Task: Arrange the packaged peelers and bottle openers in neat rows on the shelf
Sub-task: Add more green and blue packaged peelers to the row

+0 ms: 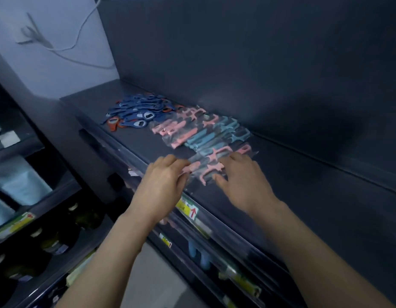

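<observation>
You are in a shop, facing dark display shelving. The shelf (303, 196) in front of you has a clear rail along its front edge holding a yellow and green price tag (189, 210) with a red arrow, and more tags (243, 282) line the racks below at lower right. Stock lies in multiples: pink and blue packaged peelers (199, 134) and a heap of bottle openers (137, 112). At lower left, lidded jars (52, 243) stand behind another labelled edge.

Openers (137, 114) lie at the left end of the shelf (303, 196). Peelers (203, 132) lie just right of them, reaching the front edge.
</observation>
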Motion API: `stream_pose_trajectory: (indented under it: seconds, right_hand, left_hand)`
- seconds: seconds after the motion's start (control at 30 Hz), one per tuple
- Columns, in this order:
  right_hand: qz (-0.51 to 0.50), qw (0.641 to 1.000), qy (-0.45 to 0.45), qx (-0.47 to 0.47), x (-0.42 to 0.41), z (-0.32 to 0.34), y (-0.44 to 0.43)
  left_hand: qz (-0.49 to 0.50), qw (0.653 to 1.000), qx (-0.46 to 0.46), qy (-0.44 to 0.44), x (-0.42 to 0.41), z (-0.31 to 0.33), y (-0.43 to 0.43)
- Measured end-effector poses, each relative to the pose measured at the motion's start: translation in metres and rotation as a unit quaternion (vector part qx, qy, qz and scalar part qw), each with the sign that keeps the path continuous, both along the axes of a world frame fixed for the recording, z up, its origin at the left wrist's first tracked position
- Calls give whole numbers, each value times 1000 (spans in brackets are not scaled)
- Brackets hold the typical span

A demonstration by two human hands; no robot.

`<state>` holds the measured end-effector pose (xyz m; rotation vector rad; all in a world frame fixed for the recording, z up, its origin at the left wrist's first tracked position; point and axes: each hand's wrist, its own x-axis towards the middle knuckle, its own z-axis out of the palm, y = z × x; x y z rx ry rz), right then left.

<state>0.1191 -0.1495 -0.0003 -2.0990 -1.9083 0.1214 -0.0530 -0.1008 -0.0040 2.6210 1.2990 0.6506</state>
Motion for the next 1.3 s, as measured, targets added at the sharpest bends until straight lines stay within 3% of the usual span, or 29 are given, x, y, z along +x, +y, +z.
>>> stream_pose_trajectory:
  seconds: [0.27, 0.5, 0.9, 1.03, 1.3]
  right_hand:
    - [-155, 987, -4, -35, -27, -3, 57]
    - [-241, 968, 19, -63, -18, -11, 80]
    - [-259, 964, 52, -36, -3, -25, 146]
    - [-322, 941, 100, -36, -4, -27, 160]
    - [-439, 876, 189, -70, -10, -27, 184]
  left_hand:
    - [-136, 991, -22, -1, -6, -5, 111]
    - [-201, 978, -40, 32, 33, -20, 154]
    - [-125, 991, -34, 14, 47, -31, 216]
    - [-108, 987, -68, 100, 54, -36, 238]
    - [-133, 975, -126, 123, 66, -33, 269]
